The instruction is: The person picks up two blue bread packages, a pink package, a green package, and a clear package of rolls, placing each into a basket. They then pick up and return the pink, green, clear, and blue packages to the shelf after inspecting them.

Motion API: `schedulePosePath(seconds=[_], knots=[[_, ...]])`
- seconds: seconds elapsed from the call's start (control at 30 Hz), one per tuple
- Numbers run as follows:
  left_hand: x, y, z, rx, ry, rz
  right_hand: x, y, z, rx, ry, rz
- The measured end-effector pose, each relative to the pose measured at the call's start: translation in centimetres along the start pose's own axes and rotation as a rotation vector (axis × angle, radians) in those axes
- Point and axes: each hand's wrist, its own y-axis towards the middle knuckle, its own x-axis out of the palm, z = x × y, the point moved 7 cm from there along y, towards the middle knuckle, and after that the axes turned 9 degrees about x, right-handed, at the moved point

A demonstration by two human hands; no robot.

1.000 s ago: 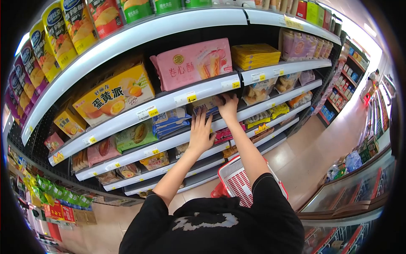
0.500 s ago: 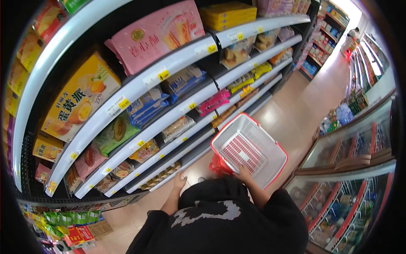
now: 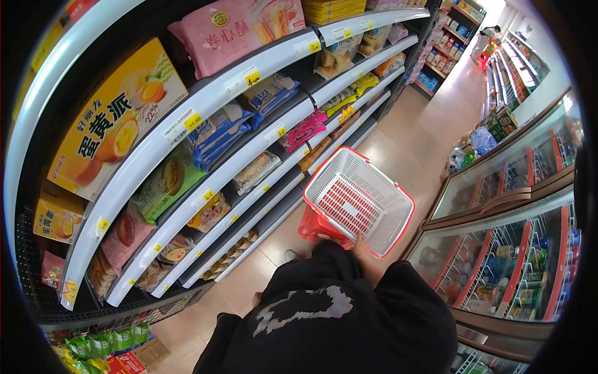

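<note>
My right hand is closed over the near edge of a shopping basket, thumb on the inner side and the other fingers hidden. The basket has a white slatted body and a red rim, is tilted in front of me, and has nothing inside that I can see. A red part shows beneath its left side. My left hand does not show; only the black sleeve on that side is visible, low in the view.
To my left runs a curved snack shelf with a yellow pie box and a pink wafer bag. Glass-door drink coolers line the right. Bottles and bags stand beyond them. Another person is far down the aisle.
My left hand has dropped out of sight. The shelves and coolers have shifted in view as I moved, and the basket sits slightly higher and further left, still in my right hand.
</note>
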Motion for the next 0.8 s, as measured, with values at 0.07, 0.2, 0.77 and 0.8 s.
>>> schedulePosePath(seconds=[0.07, 0.2, 0.77, 0.8], knots=[[0.6, 3.1, 0.5, 0.129, 0.019, 0.036, -1.1, -1.2, -2.1, -0.104, -0.053, 0.006], [-1.8, 3.5, 9.0, 0.476, 0.201, 0.27, -1.0, -1.8, -2.4, -0.125, -0.167, -0.084], [2.0, -10.0, -4.4, -0.135, -0.501, 0.565, 9.8, -2.6, -0.1, -0.248, -0.437, -0.822], [2.9, -12.4, -4.7, -0.204, -0.48, 0.544, 9.5, -2.7, -0.7, -0.291, -0.545, -0.839]])
